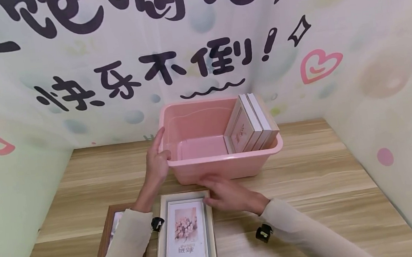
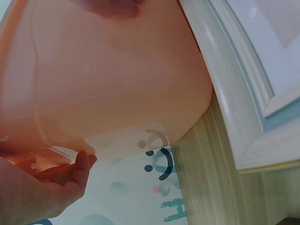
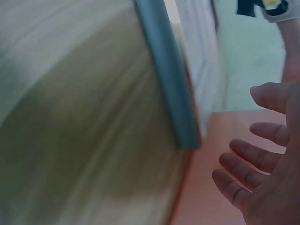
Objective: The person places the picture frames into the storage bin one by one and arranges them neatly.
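Gripping the left rim of the pink plastic bin (image 1: 213, 165), the left hand (image 1: 158, 160) curls its thumb over the edge. Fingers spread and relaxed, the right hand (image 1: 229, 193) holds nothing and touches the top right corner of the silver-framed picture (image 1: 185, 233), which lies flat near the tabletop's front edge. Two boxed frames (image 1: 250, 123) stand in the bin's right end.

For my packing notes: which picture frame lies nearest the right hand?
The light flower-print frame flat beside the right hand; the brown frame lies further left.
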